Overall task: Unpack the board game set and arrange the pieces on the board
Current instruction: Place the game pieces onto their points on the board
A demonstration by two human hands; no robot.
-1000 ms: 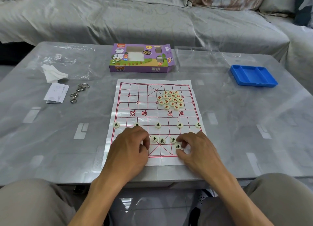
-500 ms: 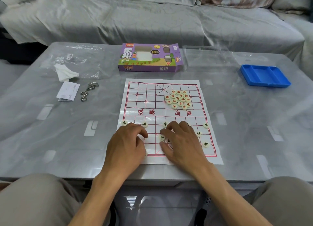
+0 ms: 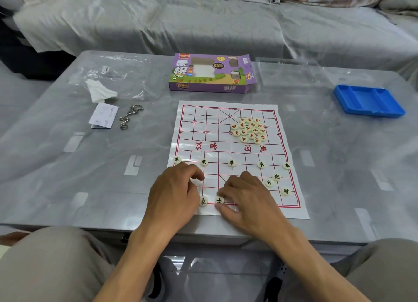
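A white paper board with red grid lines (image 3: 228,143) lies on the table. A heap of red-lettered round pieces (image 3: 248,129) sits on its far right part. Several black-lettered pieces stand in a row (image 3: 231,163) across the near half, and three more lie near the right edge (image 3: 277,176). My right hand (image 3: 244,200) pinches a black-lettered piece (image 3: 219,200) on the near red line. Beside it to the left lies another piece (image 3: 203,201), next to my left hand (image 3: 175,195), which rests on the board's near left corner with fingers curled.
The purple game box (image 3: 210,74) lies open beyond the board. A blue plastic tray (image 3: 368,101) sits at the right, a clear lid (image 3: 291,75) behind it. At the left are a metal ring puzzle (image 3: 130,117), a folded leaflet (image 3: 103,116) and crumpled tissue (image 3: 99,91).
My right hand has moved from the board's right side toward the near middle and has drawn a piece down to the near line. My left hand has barely moved.
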